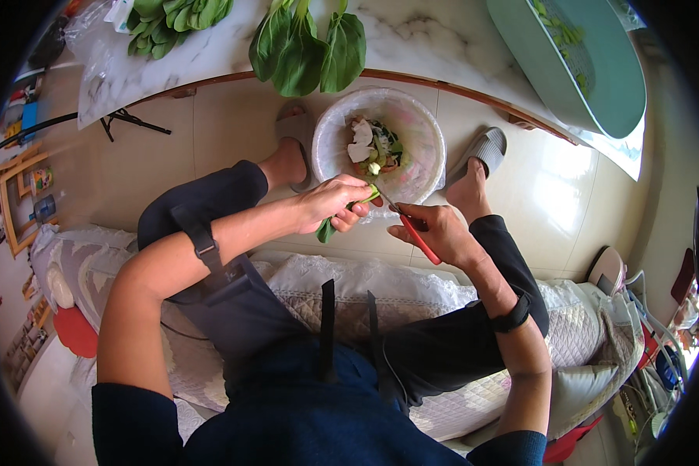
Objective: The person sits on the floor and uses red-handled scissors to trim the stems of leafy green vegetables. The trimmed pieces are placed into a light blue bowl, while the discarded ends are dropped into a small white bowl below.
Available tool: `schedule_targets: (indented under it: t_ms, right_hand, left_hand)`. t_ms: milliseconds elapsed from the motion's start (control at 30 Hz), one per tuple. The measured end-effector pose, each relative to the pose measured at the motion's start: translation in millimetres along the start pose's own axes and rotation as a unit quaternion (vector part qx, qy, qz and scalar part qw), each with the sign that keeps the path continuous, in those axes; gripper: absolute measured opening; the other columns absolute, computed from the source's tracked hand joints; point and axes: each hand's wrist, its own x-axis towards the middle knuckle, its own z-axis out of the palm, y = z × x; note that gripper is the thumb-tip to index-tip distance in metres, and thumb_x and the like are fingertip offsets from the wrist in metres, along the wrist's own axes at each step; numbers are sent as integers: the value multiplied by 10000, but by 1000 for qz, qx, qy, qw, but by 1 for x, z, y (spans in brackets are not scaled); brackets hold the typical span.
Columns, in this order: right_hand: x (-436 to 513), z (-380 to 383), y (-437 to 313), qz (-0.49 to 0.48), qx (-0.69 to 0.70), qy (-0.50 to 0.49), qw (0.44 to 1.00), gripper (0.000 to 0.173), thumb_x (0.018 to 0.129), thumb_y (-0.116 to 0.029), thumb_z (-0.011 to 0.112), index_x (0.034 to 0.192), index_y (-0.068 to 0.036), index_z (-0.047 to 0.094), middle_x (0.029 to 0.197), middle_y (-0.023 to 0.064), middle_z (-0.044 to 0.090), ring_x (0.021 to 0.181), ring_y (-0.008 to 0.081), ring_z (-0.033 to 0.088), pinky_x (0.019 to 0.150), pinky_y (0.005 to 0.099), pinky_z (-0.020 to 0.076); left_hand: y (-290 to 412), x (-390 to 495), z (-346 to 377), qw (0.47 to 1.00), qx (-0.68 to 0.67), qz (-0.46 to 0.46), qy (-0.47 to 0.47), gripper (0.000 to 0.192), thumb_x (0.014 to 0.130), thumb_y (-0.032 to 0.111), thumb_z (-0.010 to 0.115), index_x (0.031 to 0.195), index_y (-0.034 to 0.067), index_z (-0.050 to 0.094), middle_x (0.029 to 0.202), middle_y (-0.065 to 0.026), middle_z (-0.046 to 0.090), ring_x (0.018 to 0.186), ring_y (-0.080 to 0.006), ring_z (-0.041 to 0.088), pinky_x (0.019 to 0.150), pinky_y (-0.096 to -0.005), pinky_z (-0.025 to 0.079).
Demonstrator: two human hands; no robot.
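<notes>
My left hand (341, 204) is closed around a green leafy stalk (325, 230), its leaf hanging below the fingers and its cut end near the thumb. In my right hand (442, 233) is a pair of scissors with red handles (420, 240); the metal blades point up and left to the stalk, and whether they touch it is unclear. Both hands are over the near rim of a round bin lined with clear plastic (434, 125). Vegetable scraps (393, 145) and crumpled white paper (360, 141) lie inside it.
On the marble-patterned table (431, 41) lie large bok choy leaves (300, 55), more leafy greens (175, 20) and a green plastic basket (611, 76) holding cut pieces. My slippered feet flank the bin. A quilted sofa (349, 291) is beneath me.
</notes>
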Motion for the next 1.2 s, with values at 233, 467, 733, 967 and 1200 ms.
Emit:
schedule_targets:
  t_ms: [233, 467, 733, 967, 1200]
  right_hand:
    - [3, -39, -7, 73, 204, 48, 975, 460, 905, -353, 666, 1175, 15, 611, 695, 47, 627, 582, 84, 563, 548, 228, 473]
    - [11, -63, -56, -54, 361, 158, 918, 441, 953, -315, 609, 1264, -14, 527, 778, 18, 591, 559, 54, 491, 497, 206, 411]
    - [42, -71, -92, -146, 426, 253, 856, 454, 881, -115, 692, 1273, 5, 497, 863, 32, 614, 715, 75, 563, 621, 217, 458]
    - [54, -78, -98, -120, 405, 259, 869, 443, 836, -61, 707, 1229, -10, 510, 909, 33, 614, 737, 98, 580, 648, 218, 464]
    - [58, -91, -109, -103, 392, 340, 849, 424, 819, -46, 654, 1199, 17, 476, 854, 56, 592, 630, 116, 577, 538, 222, 470]
  left_hand:
    - [45, -19, 23, 996, 49, 77, -14, 168, 975, 216, 533, 1050, 101, 437, 769, 35, 391, 541, -6, 301, 448, -159, 251]
    - [107, -56, 47, 951, 51, 300, -53, 295, 1000, 222, 484, 1178, -13, 502, 1072, -170, 619, 823, -187, 638, 694, -307, 543]
    - [109, -44, 66, 894, 205, 398, 7, 187, 1027, 148, 411, 1153, 12, 387, 1016, -139, 619, 791, -158, 663, 610, -271, 557]
    - [116, -38, 65, 895, 183, 406, 41, 122, 1029, 152, 401, 1058, 34, 382, 936, -106, 594, 757, -185, 674, 562, -296, 567]
    - [123, -40, 59, 886, 191, 418, 63, 107, 1023, 141, 432, 1024, 36, 452, 917, -15, 540, 833, -66, 519, 761, -238, 465]
